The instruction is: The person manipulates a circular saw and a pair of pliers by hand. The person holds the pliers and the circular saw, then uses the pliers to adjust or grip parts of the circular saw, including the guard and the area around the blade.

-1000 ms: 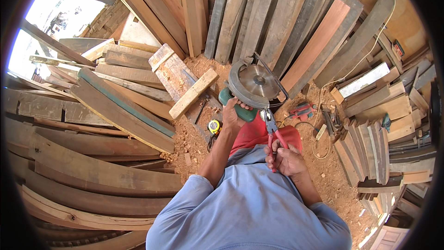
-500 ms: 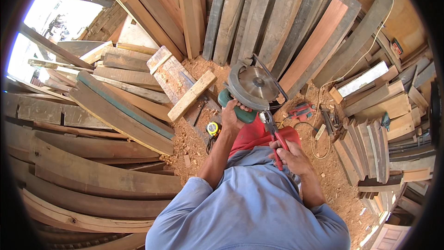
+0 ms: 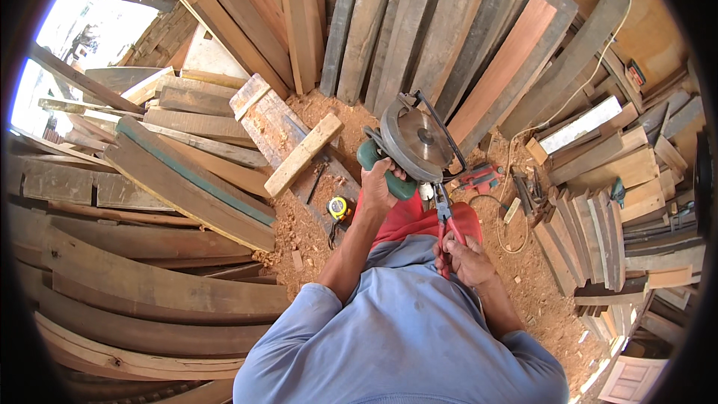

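Note:
A circular saw with a green body, grey guard and round blade is held over my lap, blade face toward me. My left hand is closed round its green handle. In my right hand is a pair of red-handled pliers, the grips close together. The metal jaws point up at the lower edge of the saw, beneath the blade. Whether they bite on anything there is too small to make out.
Left of my legs lie a yellow tape measure and a wooden block across a sawdust-covered board. A red tool and a cord lie to the right. Timber stacks surround me.
The saw has tilted and shifted slightly right. The pliers' handles have come closer together and stand more upright, with my right hand wrapped further round them.

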Demonstrator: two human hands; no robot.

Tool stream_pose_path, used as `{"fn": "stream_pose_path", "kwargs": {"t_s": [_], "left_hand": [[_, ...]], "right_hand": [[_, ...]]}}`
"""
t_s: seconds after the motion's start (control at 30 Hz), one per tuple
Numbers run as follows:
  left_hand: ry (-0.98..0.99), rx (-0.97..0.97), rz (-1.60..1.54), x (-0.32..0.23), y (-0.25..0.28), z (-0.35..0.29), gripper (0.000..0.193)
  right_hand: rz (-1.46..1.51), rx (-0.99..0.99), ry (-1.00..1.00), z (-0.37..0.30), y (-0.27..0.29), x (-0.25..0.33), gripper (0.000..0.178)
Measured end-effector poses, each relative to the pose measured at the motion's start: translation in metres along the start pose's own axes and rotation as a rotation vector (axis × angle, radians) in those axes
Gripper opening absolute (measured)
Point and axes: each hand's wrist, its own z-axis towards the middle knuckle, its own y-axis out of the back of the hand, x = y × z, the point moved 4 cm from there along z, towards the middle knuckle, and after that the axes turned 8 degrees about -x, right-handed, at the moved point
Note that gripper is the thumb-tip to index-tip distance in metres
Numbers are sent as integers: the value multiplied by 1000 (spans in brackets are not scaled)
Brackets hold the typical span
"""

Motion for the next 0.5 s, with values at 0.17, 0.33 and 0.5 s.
{"fn": "stream_pose_path", "kwargs": {"t_s": [0.17, 0.33, 0.5], "left_hand": [[24, 21, -12, -2, 2, -3, 8], [34, 32, -45, -4, 3, -4, 9], [30, 24, -34, -4, 5, 2, 10]], "right_hand": [[322, 100, -112, -4, -10, -3, 19], [355, 184, -116, 2, -10, -1, 22], [391, 216, -116, 4, -15, 4, 23]]}}
